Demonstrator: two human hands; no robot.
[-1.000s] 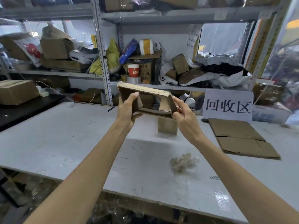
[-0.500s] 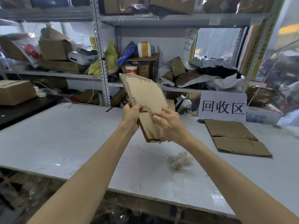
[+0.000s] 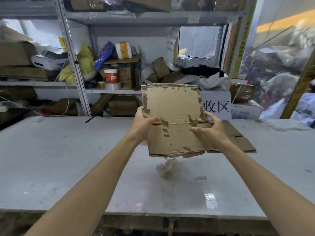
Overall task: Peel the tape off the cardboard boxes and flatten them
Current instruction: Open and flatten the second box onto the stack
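I have both hands closed on the flattened cardboard box [image 3: 173,120], which is held up in the middle of the frame above the bench [image 3: 51,159]. The left hand [image 3: 144,123] grips the box's left edge, with the thumb curled over the near face at the crease and the fingers hidden behind. The right hand [image 3: 209,130] holds the opposite edge, with the thumb lying on the face just below the crease and the fingers wrapped round the back.

The box tilts, its top edge leaning away toward the shelf rack [image 3: 73,57]. The outer paper is torn down to the corrugation along the top, down both sides and near the crease. Its ragged lower edge hangs above a crumpled tape wad [image 3: 167,168] on the bench, apart from it. A small patterned scrap [image 3: 200,178] lies just to the lower right of the wad.

To the right of centre, flat cardboard sheets [image 3: 242,142] lie on the bench, partly hidden behind the right hand and the box. A white sign [image 3: 216,106] stands at the back of the bench, its left part covered by the box. The bench's white top shows in broad stretches at the left and across the lower frame, down to its front edge. The crowded rack stands just past the far edge.
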